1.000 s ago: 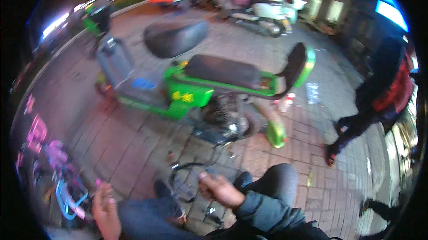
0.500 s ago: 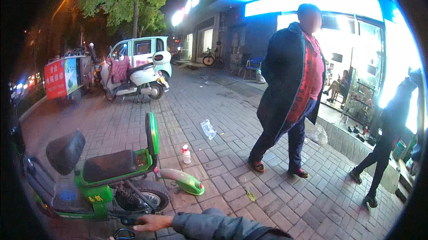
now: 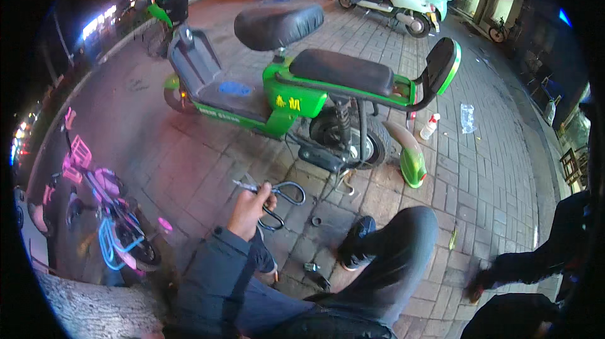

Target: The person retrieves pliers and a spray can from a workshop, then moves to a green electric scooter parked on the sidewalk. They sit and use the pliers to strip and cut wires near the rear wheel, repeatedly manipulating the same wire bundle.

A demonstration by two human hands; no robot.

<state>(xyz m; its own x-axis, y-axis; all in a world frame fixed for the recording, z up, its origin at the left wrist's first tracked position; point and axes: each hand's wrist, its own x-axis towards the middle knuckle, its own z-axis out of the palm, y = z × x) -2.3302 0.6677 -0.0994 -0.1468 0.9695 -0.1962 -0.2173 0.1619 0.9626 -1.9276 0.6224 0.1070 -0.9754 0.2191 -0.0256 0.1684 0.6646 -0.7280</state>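
My left hand (image 3: 249, 213) is closed around the middle of a pair of scissors (image 3: 247, 185). Their pale blades point left, and the black looped handles stick out to the right past my fingers. Beyond the hand stands a green electric scooter (image 3: 296, 96) with black seats, its rear wheel (image 3: 368, 147) close by. Behind that wheel, a loose-looking green and pale mudguard (image 3: 411, 159) reaches down to the paving. My right hand is out of sight. Between my legs lies a small dark object with a shiny end (image 3: 318, 276), too unclear to name.
A small dark ring (image 3: 316, 220) lies near my shoe (image 3: 358, 243). A white bottle with a red top (image 3: 430, 126) and a clear plastic piece (image 3: 467, 118) are behind the scooter. To the left stands a pink child's bicycle (image 3: 113, 197). Another person's dark-clothed leg (image 3: 529, 263) is at right.
My view has swung left and down. The hand stretched toward the scissors' handles has left the picture. My left hand now shows, holding the scissors; the bystanders' upper bodies are out of view.
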